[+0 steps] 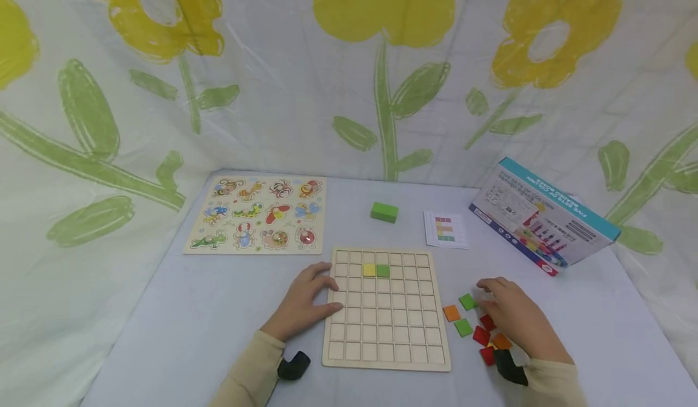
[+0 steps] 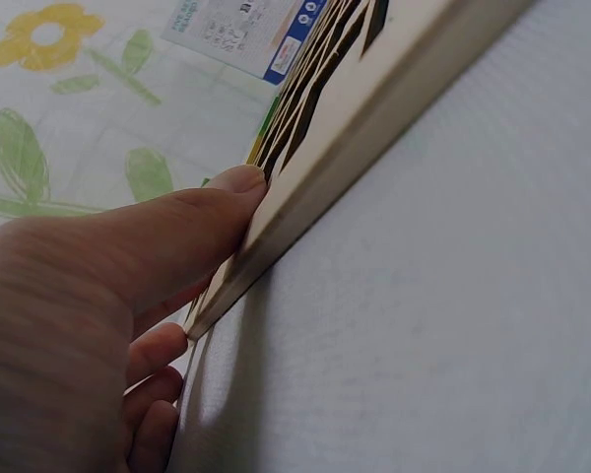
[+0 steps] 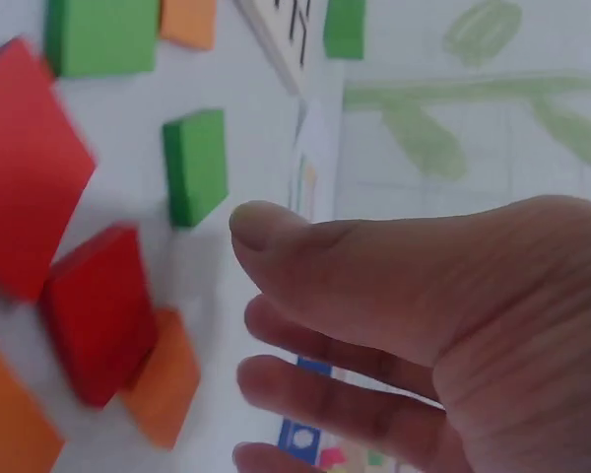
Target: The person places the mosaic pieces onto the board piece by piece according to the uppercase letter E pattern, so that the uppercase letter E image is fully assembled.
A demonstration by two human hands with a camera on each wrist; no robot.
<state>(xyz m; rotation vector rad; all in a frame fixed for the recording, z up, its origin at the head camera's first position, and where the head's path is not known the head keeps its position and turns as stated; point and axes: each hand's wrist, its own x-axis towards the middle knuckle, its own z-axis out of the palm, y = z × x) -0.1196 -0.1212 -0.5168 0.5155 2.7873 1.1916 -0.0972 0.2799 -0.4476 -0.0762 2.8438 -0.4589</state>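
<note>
Left hand (image 1: pixel 301 301) on the grid board (image 1: pixel 386 337); right hand (image 1: pixel 517 317) by loose tiles (image 1: pixel 481 335).
Left: I am resting my thumb on the board's rim, the other fingers lying slightly bent and spread along its left edge. Right: I am holding nothing, thumb and fingers standing apart just beside a loose green tile (image 1: pixel 468 301); red and orange pieces are lying below. Board: lying flat before me, a yellow tile (image 1: pixel 369 270) and a green one sitting side by side in its second row. Bench (image 1: pixel 229 328), white-covered: carrying an insect puzzle (image 1: pixel 256 213), green block (image 1: pixel 384 212), pattern card (image 1: pixel 445 229) and printed box (image 1: pixel 545 213). Behind: a flowered curtain (image 1: pixel 272 104) is hanging.
</note>
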